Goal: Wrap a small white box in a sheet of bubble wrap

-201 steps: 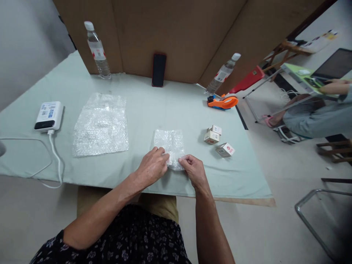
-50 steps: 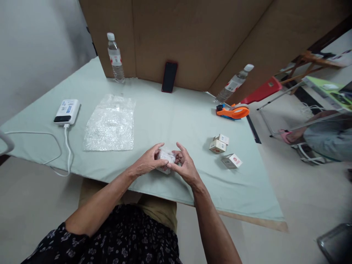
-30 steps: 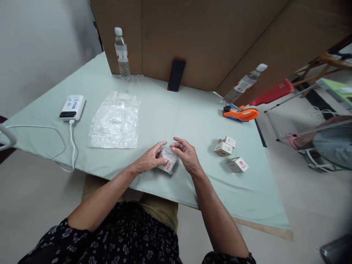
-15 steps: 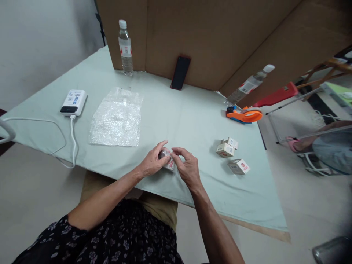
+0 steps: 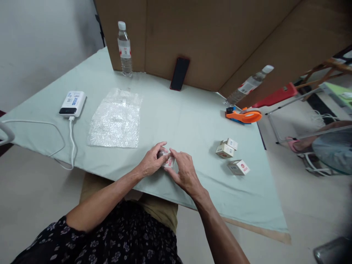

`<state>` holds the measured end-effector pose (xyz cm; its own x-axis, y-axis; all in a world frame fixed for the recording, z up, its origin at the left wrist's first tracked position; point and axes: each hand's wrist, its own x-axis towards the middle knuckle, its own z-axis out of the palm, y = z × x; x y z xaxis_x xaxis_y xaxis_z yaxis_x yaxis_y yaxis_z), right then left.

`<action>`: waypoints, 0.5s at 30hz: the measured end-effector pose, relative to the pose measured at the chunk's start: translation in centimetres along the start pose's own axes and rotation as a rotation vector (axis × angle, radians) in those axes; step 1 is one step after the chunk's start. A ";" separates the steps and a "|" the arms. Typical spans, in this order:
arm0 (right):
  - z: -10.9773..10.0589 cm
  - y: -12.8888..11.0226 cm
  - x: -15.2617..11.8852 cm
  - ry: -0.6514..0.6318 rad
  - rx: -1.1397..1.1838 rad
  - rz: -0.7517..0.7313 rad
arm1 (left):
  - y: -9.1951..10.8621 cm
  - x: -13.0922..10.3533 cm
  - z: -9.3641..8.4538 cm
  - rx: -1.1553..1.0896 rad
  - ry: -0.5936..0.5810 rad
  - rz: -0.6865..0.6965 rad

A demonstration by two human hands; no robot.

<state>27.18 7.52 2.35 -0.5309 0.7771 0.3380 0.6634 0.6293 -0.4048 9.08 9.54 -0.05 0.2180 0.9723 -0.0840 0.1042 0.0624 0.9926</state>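
**Right hand closes back onto the wrapped box**

Since half a second ago both hands have pressed tighter on the bubble-wrapped box, near the table's front edge. Left hand pinches its left end; right hand fingers curl over the top. Risk, as I judge it: loosen the grip and the wrap springs open. Red print shows, unreadable. Loose boxes sit right.

Counted on the table: 2 water bottles, upper left and upper right; 3 small boxes at right; 1 wrapped box at centre; 1 bubble wrap sheet; 1 power bank; 1 phone; 1 tape dispenser.
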 end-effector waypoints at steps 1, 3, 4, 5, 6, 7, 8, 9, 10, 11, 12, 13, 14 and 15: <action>0.2 0.2 0.0 0.006 -0.006 0.004 | 0.0 0.1 0.0 0.003 0.009 -0.001; 0.4 0.6 0.2 -0.004 -0.002 0.014 | 0.1 0.2 0.1 0.010 0.029 -0.004; 0.4 0.8 0.3 -0.014 0.005 0.013 | 0.2 0.3 0.2 0.009 0.035 -0.006; 0.4 1.0 0.4 -0.020 0.014 0.005 | 0.2 0.4 0.3 0.006 0.039 -0.008; 0.4 1.2 0.5 -0.021 0.023 -0.005 | 0.2 0.4 0.3 -0.001 0.041 -0.011; 0.3 1.4 0.6 -0.020 0.032 -0.014 | 0.2 0.4 0.3 -0.011 0.040 -0.014; 0.3 1.5 0.6 -0.021 0.039 -0.015 | 0.2 0.4 0.3 -0.028 0.034 -0.020; 0.2 1.6 0.6 -0.024 0.044 -0.005 | 0.2 0.3 0.2 -0.055 0.026 -0.026; 0.2 1.6 0.5 -0.026 0.046 0.014 | 0.1 0.2 0.1 -0.090 0.017 -0.031; 0.2 1.6 0.4 -0.026 0.048 0.040 | 0.1 0.1 -0.1 -0.129 0.008 -0.034; 0.2 1.6 0.3 -0.024 0.049 0.064 | 0.0 0.0 -0.2 -0.162 0.000 -0.035; 0.3 1.5 0.2 -0.020 0.049 0.082 | -0.1 -0.1 -0.4 -0.185 -0.004 -0.033; 0.4 1.4 0.2 -0.015 0.048 0.090 | -0.1 -0.2 -0.5 -0.194 -0.005 -0.030; 0.4 1.3 0.2 -0.013 0.044 0.088 | -0.1 -0.3 -0.6 -0.191 -0.006 -0.026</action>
<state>27.68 8.50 1.59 -0.4785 0.8293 0.2886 0.6841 0.5582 -0.4695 8.40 9.38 -0.08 0.2236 0.9685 -0.1100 -0.0758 0.1298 0.9886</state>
